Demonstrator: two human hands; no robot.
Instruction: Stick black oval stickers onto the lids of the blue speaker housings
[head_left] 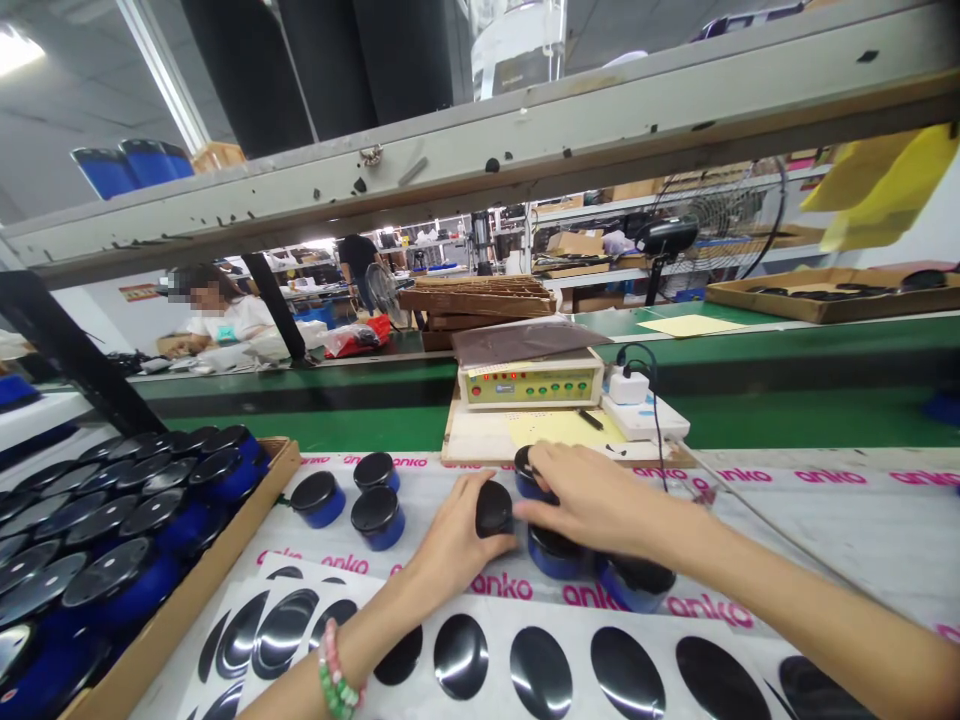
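My left hand (459, 530) is closed around the side of a round black-topped container (494, 510), whose black face is tilted toward me. A beaded bracelet circles that wrist. Just to the right, my right hand (581, 495) has its fingers curled over another blue container with a black top (525, 476), partly hidden by them. Its thumb points toward the left hand's piece. Below the right hand stand more blue containers (555, 555), partly covered by the arm. Several blue containers (377, 518) stand to the left. Sheets of black oval stickers (540, 672) lie in front.
A cardboard tray (247, 530) full of blue black-topped containers is at left. Behind my hands sits a yellow control box (529, 385) beside a white power strip (646, 415) with cables. A shelf beam (480, 140) crosses overhead. Another person (225, 310) sits across the green bench.
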